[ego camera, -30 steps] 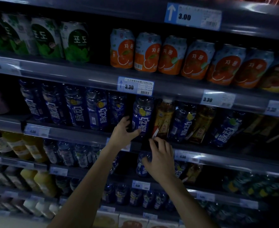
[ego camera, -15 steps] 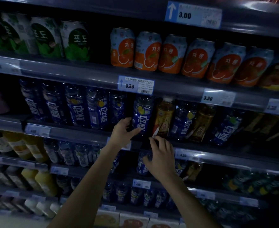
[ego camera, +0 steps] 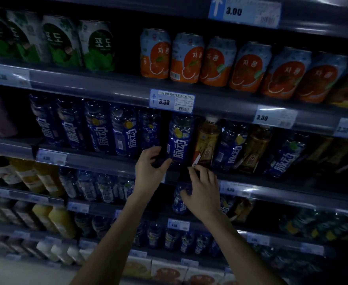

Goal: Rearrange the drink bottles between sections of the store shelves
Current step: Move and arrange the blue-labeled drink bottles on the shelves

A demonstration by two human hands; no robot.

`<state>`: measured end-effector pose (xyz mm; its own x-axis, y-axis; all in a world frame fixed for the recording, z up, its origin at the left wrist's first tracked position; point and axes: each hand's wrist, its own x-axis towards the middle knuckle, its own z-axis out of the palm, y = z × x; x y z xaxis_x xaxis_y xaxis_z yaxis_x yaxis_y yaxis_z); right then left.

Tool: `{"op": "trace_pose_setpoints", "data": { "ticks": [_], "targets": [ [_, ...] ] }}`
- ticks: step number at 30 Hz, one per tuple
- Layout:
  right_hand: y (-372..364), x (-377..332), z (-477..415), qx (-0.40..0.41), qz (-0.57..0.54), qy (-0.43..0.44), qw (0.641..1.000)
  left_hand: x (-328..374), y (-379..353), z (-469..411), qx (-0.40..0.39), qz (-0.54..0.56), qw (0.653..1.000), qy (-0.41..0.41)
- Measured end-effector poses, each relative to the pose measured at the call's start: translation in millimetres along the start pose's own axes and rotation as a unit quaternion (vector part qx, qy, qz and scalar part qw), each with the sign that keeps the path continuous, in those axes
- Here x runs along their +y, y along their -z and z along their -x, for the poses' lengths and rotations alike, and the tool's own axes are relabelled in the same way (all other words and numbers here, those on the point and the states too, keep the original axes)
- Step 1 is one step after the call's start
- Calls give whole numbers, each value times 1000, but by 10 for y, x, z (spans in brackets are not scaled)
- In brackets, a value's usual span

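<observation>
In the head view, a blue-labelled clear plastic drink bottle [ego camera: 179,140] is seen upright on the grey metal shelf rail [ego camera: 107,161], just right of a gap in the blue row. The left hand [ego camera: 150,171] is curled loosely at its base, thumb touching the bottle, not closed around it. The right hand [ego camera: 205,192] is held spread below an amber tea bottle [ego camera: 207,142], just right of the blue bottle, gripping nothing.

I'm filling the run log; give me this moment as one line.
left hand: at blue bottle base | right hand: by tea bottle | both bottles on shelf

Both hands [ego camera: 150,168] perhaps touching blue bottle [ego camera: 179,138], dim shelf [ego camera: 107,161]
</observation>
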<state>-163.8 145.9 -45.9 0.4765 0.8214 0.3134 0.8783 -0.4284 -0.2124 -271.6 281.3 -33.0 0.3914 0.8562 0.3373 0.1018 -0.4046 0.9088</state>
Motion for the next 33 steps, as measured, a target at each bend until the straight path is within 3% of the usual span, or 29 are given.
{"op": "trace_pose_setpoints", "data": {
  "ticks": [7, 13, 24, 30, 33],
  "targets": [
    [-51, -44, 58, 16, -2, 0, 1000, -217, 137, 340, 4, -10, 1000, 26],
    [-412, -147, 399, 82, -62, 17, 995, -679, 278, 714, 53, -70, 995, 43],
    [-1470, -159, 645, -74, -159, -58, 983, -1604, 312, 1159, 85, -173, 960, 202],
    [-1999, -79, 635, -127, -135, -69, 980, -2116, 306, 1256, 95, -104, 954, 264],
    [-2184, -14, 616, -150, -104, -60, 981, -2188, 232, 1267, 138, -72, 940, 304]
  ]
}}
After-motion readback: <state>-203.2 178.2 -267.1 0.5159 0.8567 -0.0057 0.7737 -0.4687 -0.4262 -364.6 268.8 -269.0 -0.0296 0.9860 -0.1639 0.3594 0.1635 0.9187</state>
